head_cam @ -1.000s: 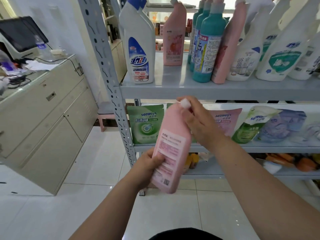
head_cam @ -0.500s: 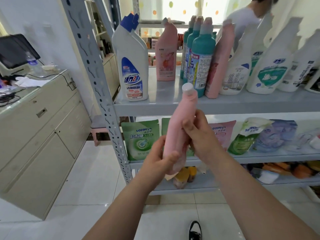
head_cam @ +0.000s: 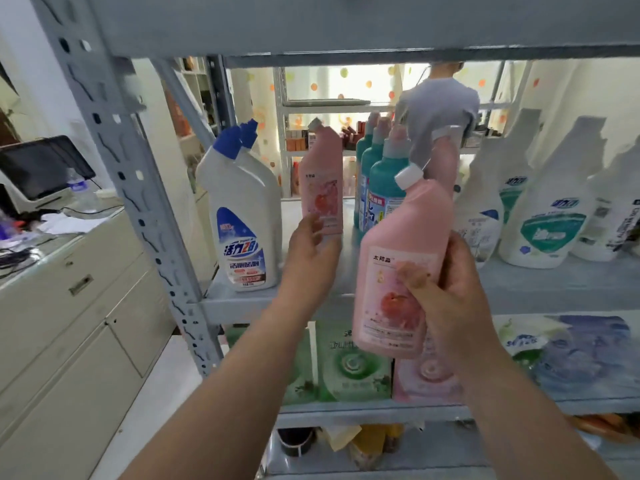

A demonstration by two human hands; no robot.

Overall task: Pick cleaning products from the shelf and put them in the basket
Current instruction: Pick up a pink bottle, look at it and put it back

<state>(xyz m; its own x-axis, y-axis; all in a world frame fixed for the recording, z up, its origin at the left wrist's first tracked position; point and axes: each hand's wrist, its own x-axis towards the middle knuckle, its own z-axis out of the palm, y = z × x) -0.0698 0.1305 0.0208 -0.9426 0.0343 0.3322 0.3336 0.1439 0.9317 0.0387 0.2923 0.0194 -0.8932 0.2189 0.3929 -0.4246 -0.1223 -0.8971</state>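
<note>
My right hand [head_cam: 446, 285] grips a pink bottle [head_cam: 398, 251] with a white cap, holding it upright in front of the grey shelf [head_cam: 519, 292]. My left hand [head_cam: 311, 251] reaches out with relaxed fingers toward a second pink bottle [head_cam: 322, 181] standing on the shelf; its fingertips are at the bottle's lower label. To the left stands a white bottle with a blue cap [head_cam: 242, 216]. Teal bottles [head_cam: 381, 188] and white spray bottles [head_cam: 543, 216] stand to the right. No basket is in view.
A perforated grey upright [head_cam: 138, 188] frames the shelf on the left. Beige cabinets [head_cam: 69, 323] with a monitor [head_cam: 38, 168] stand at far left. Refill pouches [head_cam: 346, 365] fill the lower shelf. A person in a grey shirt [head_cam: 436, 109] stands behind the rack.
My left hand has let go of the held pink bottle and reached up to the pink bottle on the shelf. My right hand has raised its bottle and turned the label toward me.
</note>
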